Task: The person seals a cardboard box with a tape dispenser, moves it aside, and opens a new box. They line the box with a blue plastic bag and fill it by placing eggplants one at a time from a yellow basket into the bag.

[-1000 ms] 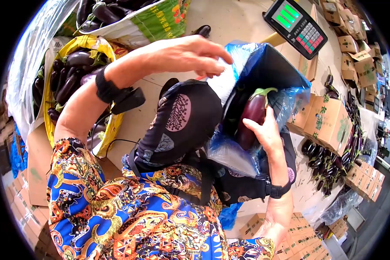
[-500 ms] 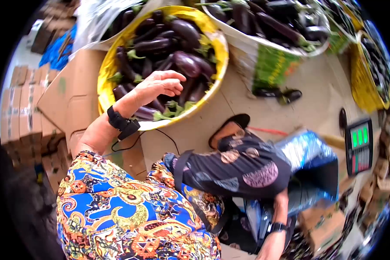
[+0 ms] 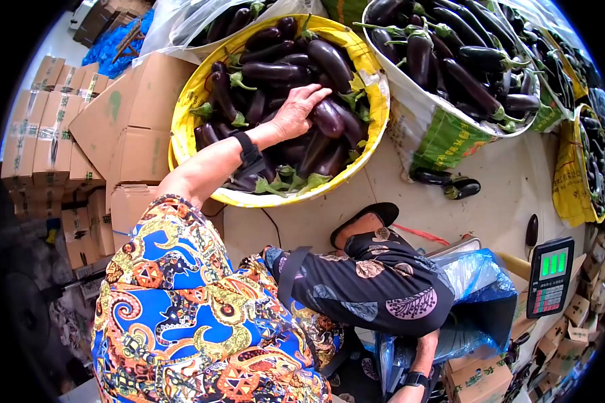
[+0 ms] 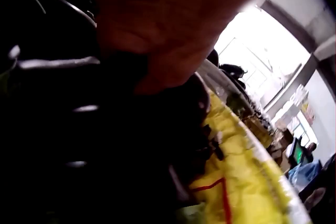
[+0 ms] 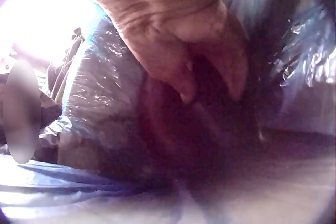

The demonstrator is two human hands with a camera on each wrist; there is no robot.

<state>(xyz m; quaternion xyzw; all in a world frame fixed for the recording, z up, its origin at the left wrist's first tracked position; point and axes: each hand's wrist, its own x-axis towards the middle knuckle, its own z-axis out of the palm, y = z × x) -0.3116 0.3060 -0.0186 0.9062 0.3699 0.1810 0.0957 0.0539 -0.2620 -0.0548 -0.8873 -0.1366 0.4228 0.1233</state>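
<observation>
My left hand [image 3: 297,113] reaches into a yellow-lined basket [image 3: 381,114] of glossy dark eggplants. Its fingers lie over the rounded end of one eggplant [image 3: 329,121]; in the left wrist view that hand [image 4: 173,19] is in deep shade above the dark fruit. Lower right, a box lined with blue plastic [image 3: 480,322] stands by the knee. My right hand is hidden from the head view behind the trouser leg. In the right wrist view the right hand [image 5: 178,40] holds a purple eggplant [image 5: 168,124] inside the plastic lining, thumb and finger bent against its skin.
White-green sacks of eggplants [image 3: 444,144] and a yellow sack [image 3: 571,181] stand at the upper right. Two loose eggplants [image 3: 444,181] lie on the floor. A scale display [image 3: 550,277] glows green beside the box. Cardboard cartons [image 3: 54,141] are stacked at the left.
The view has swung toward the basket. My left hand has moved from near the blue-lined box over to the basket and down onto an eggplant. My right hand has gone out of sight at the box.
</observation>
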